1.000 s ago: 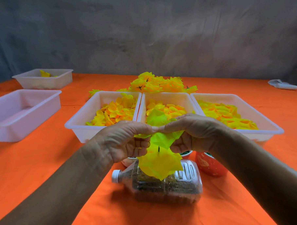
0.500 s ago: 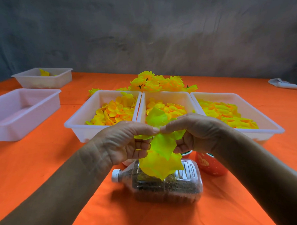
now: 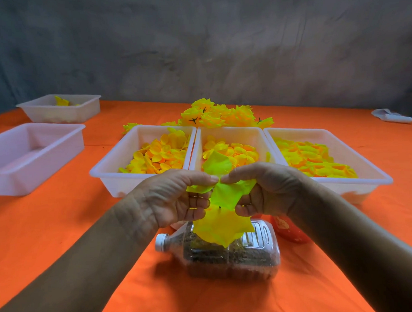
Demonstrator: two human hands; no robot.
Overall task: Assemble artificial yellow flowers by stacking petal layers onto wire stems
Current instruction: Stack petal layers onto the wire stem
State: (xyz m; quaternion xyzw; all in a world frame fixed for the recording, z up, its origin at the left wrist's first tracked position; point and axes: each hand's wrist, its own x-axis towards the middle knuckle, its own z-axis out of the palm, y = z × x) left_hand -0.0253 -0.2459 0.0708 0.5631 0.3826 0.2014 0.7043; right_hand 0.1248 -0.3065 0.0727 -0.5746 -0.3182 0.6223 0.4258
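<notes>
Both hands pinched yellow-green petals (image 3: 222, 194) between them, left hand (image 3: 176, 199) and right hand (image 3: 265, 191) thumb to thumb. Below the hands a bottle (image 3: 228, 251) lay on its side on the orange surface (image 3: 62, 233). Beyond them sat three trays (image 3: 120, 173) of petals.

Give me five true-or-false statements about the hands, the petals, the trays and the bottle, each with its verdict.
1. Both the left hand and the right hand pinch the yellow-green petal layers. True.
2. The clear bottle stands upright. False: it lies on its side, white cap to the left.
3. The three trays in front of the hands hold yellow petals. True.
4. The near tray on the left is heaped with petals. False: no petals show in it.
5. Finished yellow flowers lie behind the three trays. True.
</notes>
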